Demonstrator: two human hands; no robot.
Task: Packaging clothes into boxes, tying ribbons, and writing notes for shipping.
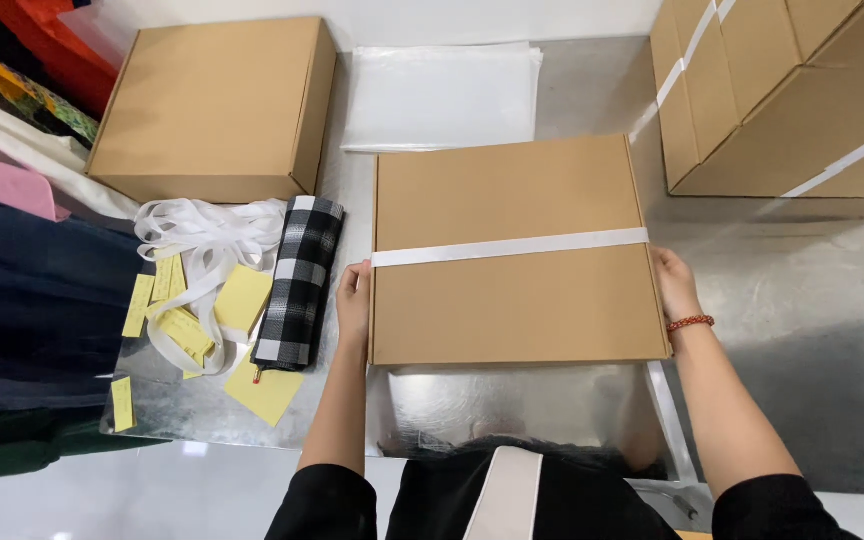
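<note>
The flat cardboard box point(512, 255) lies closed on the metal counter point(802, 270), directly in front of the person and square to the near edge. One white strap point(510, 247) crosses its lid from side to side, pulled flat and unbroken across the top. The left hand point(354, 297) is pressed against the box's left wall, fingers curled onto that side; the right hand point(672, 283) is pressed against the right wall, fingers flat along it. The box is thus gripped between both hands. A red bead bracelet point(690, 322) sits on the right wrist.

Judged from this state, closing and strapping appear complete for this box; no label or further band shows on it, and it has not been moved to the stack.

Count, working outward:
- Strapped boxes in hand: one.
- Folded black-and-white checked cloth point(299, 283): one, just left of the box.
- Loose white strapping point(197, 240): one tangled heap, number of lengths cannot be told.
- Yellow paper slips point(244, 297): at least six visible, some overlapping.
- Unstrapped closed box point(214, 105): one, far left.
- Clear plastic bags point(442, 95): one flat pile, count cannot be told.
- Stacked strapped boxes point(782, 90) at far right: at least two, partly cut off.
- Hanging garments point(22, 260) at the left edge: several.
</note>
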